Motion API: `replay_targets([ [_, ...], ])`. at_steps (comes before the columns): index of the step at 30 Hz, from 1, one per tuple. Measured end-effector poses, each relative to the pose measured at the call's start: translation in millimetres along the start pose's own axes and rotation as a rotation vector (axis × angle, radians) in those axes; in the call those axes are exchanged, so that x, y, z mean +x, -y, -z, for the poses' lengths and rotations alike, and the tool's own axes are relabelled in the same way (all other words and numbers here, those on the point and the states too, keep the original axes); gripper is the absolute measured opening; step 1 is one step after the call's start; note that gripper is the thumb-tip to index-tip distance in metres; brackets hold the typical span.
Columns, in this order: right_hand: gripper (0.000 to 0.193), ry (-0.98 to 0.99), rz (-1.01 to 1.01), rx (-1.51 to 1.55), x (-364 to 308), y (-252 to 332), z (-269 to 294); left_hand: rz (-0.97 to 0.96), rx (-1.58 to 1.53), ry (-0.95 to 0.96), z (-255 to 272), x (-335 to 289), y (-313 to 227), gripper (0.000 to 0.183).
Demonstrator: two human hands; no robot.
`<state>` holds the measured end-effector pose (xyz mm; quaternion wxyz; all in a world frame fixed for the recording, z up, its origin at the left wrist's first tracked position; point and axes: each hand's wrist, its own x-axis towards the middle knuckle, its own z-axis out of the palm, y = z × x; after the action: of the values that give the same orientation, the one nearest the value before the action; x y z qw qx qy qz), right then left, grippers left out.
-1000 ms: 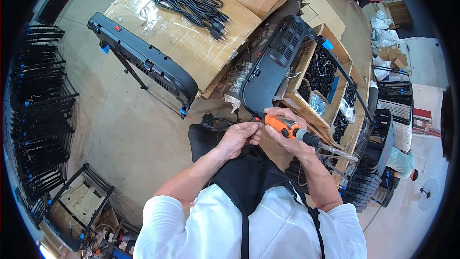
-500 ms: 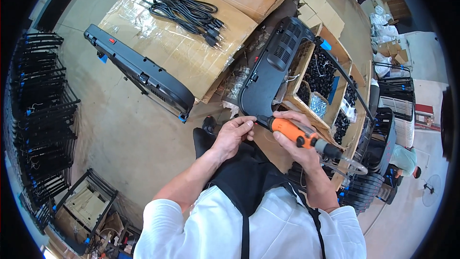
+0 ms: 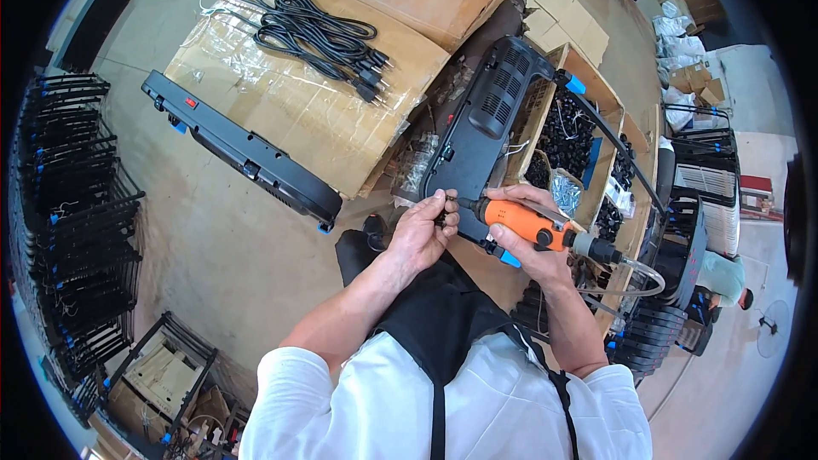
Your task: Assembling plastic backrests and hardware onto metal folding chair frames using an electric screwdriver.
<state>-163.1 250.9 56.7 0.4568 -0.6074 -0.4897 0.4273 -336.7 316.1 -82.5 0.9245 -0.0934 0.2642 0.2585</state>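
My right hand is wrapped around an orange air screwdriver, a clear hose curving from its back end. The tool lies nearly level and its dark tip points left. At that tip, my left hand is closed, thumb and fingers pinched together around something small and dark that I cannot make out. Just beyond both hands is a black plastic housing with a vented bulge, attached to a dark frame with blue end caps. A second black housing with a red switch stands on edge to the left.
Coiled black power cords lie on a cardboard-covered surface ahead. To the right, a wooden compartment box holds black parts and silver screws. Stacked black frames line the left side. Another person is at far right.
The screwdriver's tip has risen a little, its back end shifting right and up. My left fingers stay pinched near the tip. The whole view has shifted slightly.
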Motion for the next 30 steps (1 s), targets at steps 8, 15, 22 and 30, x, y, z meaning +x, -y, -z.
replay_targets([
  [8, 0.05, 0.009, -0.057, -0.051, 12.1, -6.1, -7.4, 0.057, -0.037, 0.065, 11.2, 6.0, -1.6, 0.03],
  [15, 0.05, -0.038, -0.023, -0.12, 30.2, -10.4, -21.9, -0.014, 0.168, -0.064, 1.4, -1.2, 3.4, 0.031],
  [22, 0.048, -0.032, -0.06, -0.165, 51.0, -21.3, -39.8, 0.025, 0.424, 0.098, 18.5, -20.9, -5.5, 0.032],
  [30, 0.03, 0.051, -0.087, -0.269, 63.4, -15.5, -44.5, -0.019, 0.407, 0.034, 17.9, -29.0, -12.3, 0.029],
])
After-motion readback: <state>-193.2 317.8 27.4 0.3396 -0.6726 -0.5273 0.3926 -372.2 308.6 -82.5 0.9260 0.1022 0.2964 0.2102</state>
